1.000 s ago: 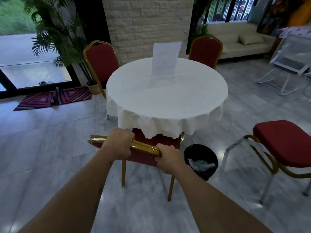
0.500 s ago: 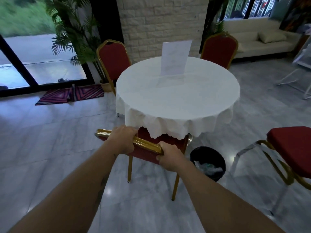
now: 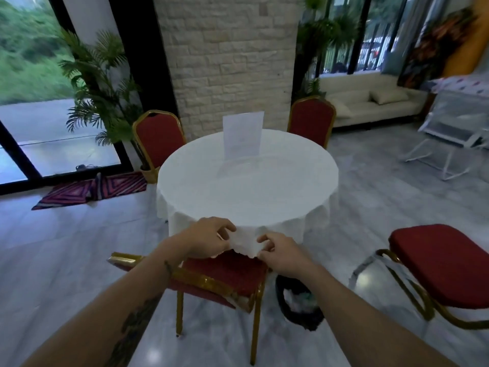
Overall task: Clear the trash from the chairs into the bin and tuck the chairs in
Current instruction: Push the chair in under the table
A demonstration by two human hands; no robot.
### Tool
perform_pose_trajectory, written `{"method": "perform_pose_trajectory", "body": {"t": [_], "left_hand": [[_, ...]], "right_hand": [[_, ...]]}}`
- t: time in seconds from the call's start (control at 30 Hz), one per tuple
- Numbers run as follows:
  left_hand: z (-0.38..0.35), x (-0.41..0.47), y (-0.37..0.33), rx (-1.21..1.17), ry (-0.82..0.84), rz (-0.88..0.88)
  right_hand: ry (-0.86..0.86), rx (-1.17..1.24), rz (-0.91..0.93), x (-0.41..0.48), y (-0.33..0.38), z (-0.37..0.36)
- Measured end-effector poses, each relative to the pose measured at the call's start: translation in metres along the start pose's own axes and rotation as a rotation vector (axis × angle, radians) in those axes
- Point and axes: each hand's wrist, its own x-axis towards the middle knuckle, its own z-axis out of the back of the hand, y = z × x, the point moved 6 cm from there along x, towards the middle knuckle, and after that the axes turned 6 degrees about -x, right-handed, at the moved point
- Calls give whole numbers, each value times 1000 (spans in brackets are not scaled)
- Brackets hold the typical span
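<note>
A red chair with a gold frame (image 3: 225, 276) stands right below me, its seat pushed under the round table with the white cloth (image 3: 246, 181). My left hand (image 3: 209, 241) and my right hand (image 3: 280, 254) both pinch the hanging front edge of the tablecloth (image 3: 244, 243) above the chair's back. A black bin (image 3: 299, 303) with crumpled trash inside stands on the floor just right of that chair. Another red chair (image 3: 444, 268) stands out from the table at the right, its seat bare.
Two more red chairs (image 3: 158, 139) (image 3: 312, 120) sit tucked at the table's far side. A white card (image 3: 242, 136) stands on the table. A potted palm (image 3: 103, 102), a striped mat (image 3: 90, 190), a sofa (image 3: 370, 102) and a white rack (image 3: 455, 133) ring the room.
Both hands have let go of the near chair's gold back rail and moved up to take hold of the tablecloth's front edge. My view has pulled back and lifted.
</note>
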Motion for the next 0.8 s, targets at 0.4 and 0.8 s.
{"method": "perform_pose_trajectory", "body": {"t": [0.4,0.8], "left_hand": [[-63,138,-169,-1,132,-343],[-276,187,-405,37,376,-559]], "right_hand": [[-370,32,-220,-45,-111,182],[-474,-134,-502,-180,-326,348]]}}
